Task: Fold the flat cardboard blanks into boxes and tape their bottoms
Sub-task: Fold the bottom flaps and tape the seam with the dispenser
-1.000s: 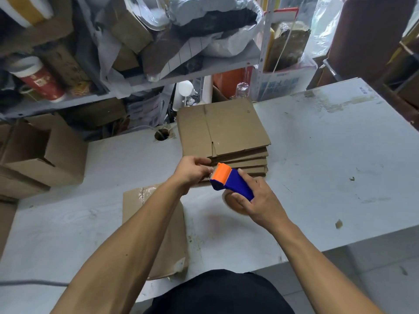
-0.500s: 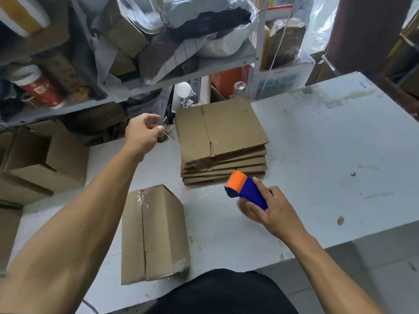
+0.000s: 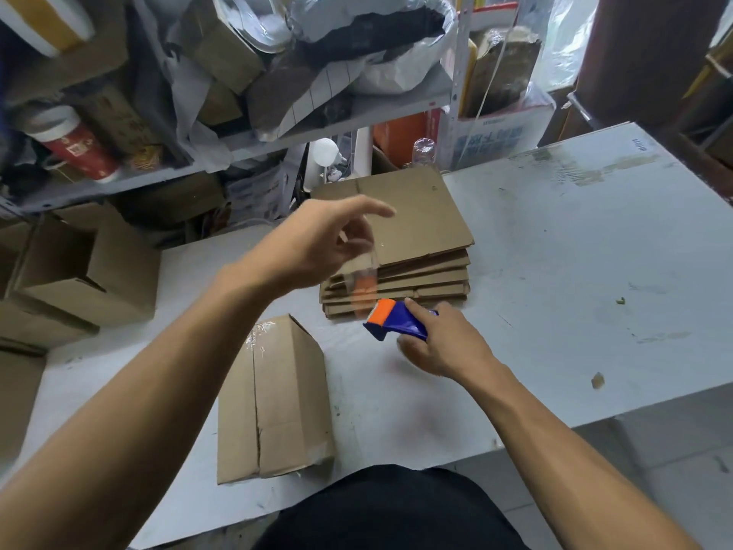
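A stack of flat cardboard blanks [image 3: 420, 232] lies at the back middle of the white table [image 3: 575, 271]. A folded box [image 3: 277, 398] lies on its side near the front edge, with clear tape along its seam. My right hand [image 3: 448, 347] rests on the table in front of the stack and grips a blue and orange tape dispenser [image 3: 396, 321]. My left hand [image 3: 325, 240] hovers above the stack's left side, pinching a strip of clear tape [image 3: 359, 275] that hangs down toward the dispenser.
Cluttered metal shelves [image 3: 277, 140] stand behind the table with bags, boxes and a red canister [image 3: 75, 148]. Open cardboard boxes [image 3: 83, 271] sit at the left. A small cardboard scrap [image 3: 597, 379] lies on the right of the table. Bare floor shows at lower right.
My left hand went from the dispenser out to the far left, then swung back right over the stack with the clear tape strip. The right hand and dispenser hardly moved.
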